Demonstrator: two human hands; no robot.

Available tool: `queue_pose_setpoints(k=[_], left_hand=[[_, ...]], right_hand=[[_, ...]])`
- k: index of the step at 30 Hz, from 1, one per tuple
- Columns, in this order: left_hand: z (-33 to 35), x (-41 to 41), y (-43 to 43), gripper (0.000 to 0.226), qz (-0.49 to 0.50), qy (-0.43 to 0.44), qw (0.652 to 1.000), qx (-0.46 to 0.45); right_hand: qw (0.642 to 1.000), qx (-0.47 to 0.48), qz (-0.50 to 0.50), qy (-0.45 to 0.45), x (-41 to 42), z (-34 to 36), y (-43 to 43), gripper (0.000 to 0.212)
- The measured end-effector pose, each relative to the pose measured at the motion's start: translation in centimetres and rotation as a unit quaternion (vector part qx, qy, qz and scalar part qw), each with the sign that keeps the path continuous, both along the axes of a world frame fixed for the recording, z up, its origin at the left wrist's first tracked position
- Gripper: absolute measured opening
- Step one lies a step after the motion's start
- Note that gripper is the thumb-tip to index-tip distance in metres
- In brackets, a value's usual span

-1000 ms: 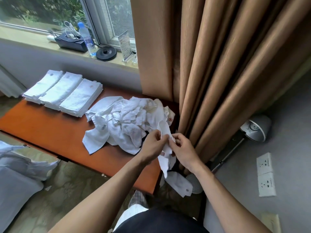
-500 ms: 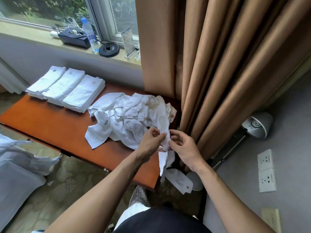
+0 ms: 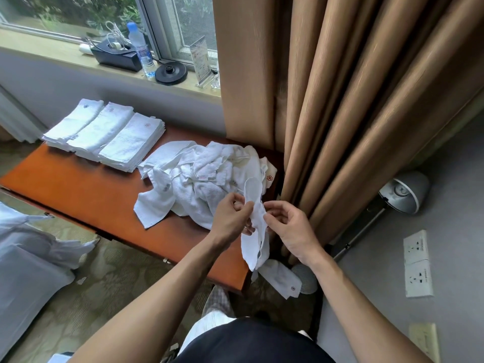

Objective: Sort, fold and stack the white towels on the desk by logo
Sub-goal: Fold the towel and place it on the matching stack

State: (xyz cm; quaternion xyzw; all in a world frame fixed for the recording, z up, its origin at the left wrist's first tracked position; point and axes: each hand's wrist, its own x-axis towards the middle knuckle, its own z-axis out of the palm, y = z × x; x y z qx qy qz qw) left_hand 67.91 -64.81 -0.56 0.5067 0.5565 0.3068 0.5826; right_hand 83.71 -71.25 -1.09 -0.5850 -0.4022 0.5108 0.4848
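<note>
A white towel (image 3: 255, 242) hangs bunched between my hands over the desk's right end. My left hand (image 3: 231, 218) pinches its left edge; my right hand (image 3: 286, 225) pinches the right edge. Behind them a loose pile of white towels (image 3: 201, 184) lies on the orange desk (image 3: 86, 195), one showing a red flower logo (image 3: 269, 177). Three folded stacks sit side by side at the desk's far left: (image 3: 74, 121), (image 3: 104, 132), (image 3: 132, 144). Another towel (image 3: 281, 281) with a dark logo lies on the floor by the desk corner.
Tan curtains (image 3: 340, 100) hang right of the desk. The window sill holds a water bottle (image 3: 141, 51), a black tray (image 3: 117, 55), a kettle base (image 3: 170, 72) and a card stand (image 3: 200, 61). A lamp (image 3: 404, 191) leans at right; white bedding (image 3: 28, 260) lies at left.
My hands have lifted the towel slightly and shifted their pinch along its edges; its lower end now hangs straighter below them. The camera has tilted a little.
</note>
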Motion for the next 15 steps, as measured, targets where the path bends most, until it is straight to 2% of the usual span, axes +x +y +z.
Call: queue_pose_setpoints(k=[5,15], left_hand=[[-0.38,0.52,-0.55,0.024,-0.023,-0.008,1.000,0.013],[-0.88,0.39,-0.64,0.022,0.008,-0.012,1.000,0.009]], right_hand=[[1.000,-0.008,0.013,-0.016,-0.60,-0.46,0.14,0.020],[0.999,-0.015,0.022,-0.028,-0.58,-0.44,-0.03,0.018]])
